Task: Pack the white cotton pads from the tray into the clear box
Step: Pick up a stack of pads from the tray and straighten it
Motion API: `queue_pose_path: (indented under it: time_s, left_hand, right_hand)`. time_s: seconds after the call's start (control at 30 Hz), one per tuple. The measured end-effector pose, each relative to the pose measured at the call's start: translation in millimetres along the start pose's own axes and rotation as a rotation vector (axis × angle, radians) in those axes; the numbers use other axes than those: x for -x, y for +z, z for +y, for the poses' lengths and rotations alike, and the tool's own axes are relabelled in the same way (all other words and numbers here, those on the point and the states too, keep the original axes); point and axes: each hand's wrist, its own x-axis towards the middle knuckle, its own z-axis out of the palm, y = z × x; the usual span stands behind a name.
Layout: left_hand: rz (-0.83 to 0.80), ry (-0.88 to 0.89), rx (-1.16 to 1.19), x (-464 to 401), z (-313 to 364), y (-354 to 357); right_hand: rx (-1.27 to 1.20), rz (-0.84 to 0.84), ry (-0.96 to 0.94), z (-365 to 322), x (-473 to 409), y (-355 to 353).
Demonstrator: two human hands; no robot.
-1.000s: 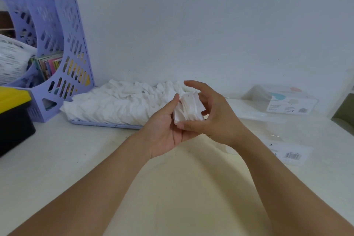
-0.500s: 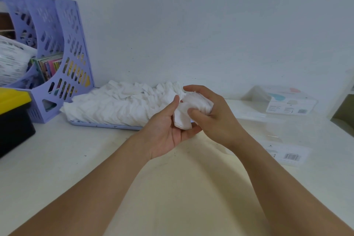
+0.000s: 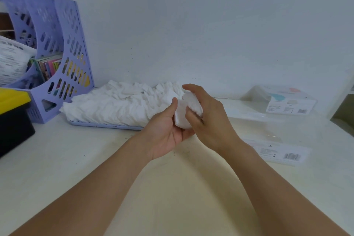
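Observation:
A heap of white cotton pads fills a lavender tray by the wall. In front of the tray's right end, both hands hold a small stack of pads. My left hand cups it from below with the thumb up against its side. My right hand curls over the top and grips it. The clear box stands to the right of my hands, its inside hard to make out.
A lavender file rack with booklets stands at the back left, with a black and yellow case in front of it. A clear lid with a barcode label lies at the right. A labelled clear box sits by the wall.
My right hand has closed from an open pinch down over the stack of pads. Both hands stayed at the tray's right end.

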Motion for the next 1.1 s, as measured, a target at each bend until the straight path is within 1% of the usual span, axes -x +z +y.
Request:
queue_pose_path:
  time_s: [0.1, 0.17, 0.23, 0.47, 0.6, 0.7, 0.77, 0.87, 1.1]
  left_hand:
    - [-0.002, 0.008, -0.017, 0.7, 0.3, 1.8]
    - [-0.006, 0.009, 0.000, 1.5, 0.4, 3.0]
    - [-0.015, 0.007, -0.005, 2.0, 0.8, 2.8]
    - [-0.029, 0.005, -0.085, 0.8, 0.7, -0.7]
    - [-0.025, 0.021, -0.106, -0.1, 0.4, 1.4]
    - [-0.015, 0.016, -0.087, -1.3, 1.1, 0.2]
    - [-0.032, 0.017, -0.109, -1.2, 0.4, -0.2]
    - [-0.061, 0.029, -0.160, 0.5, -1.4, 0.2]
    - [-0.096, -0.002, -0.187, 3.8, 0.5, -2.8]
  right_hand:
    - [0.030, -0.108, 0.017, -1.5, 1.7, 2.1]
    - [0.024, -0.134, 0.031, -0.7, 1.1, 3.0]
    - [-0.002, -0.133, 0.041, -0.3, -0.2, 1.7]
    - [-0.210, -0.128, 0.124, 5.9, -5.5, -8.8]
    - [-0.351, -0.098, 0.155, 4.4, -5.9, -8.6]
    - [-0.431, -0.045, 0.177, 4.6, -6.5, -6.5]
    - [-0.380, -0.027, 0.164, 4.8, -6.0, -2.8]
    - [-0.264, -0.065, 0.146, 3.3, -2.8, 1.8]
    - [-0.201, -0.295, 0.208, 6.7, -2.2, 5.8]
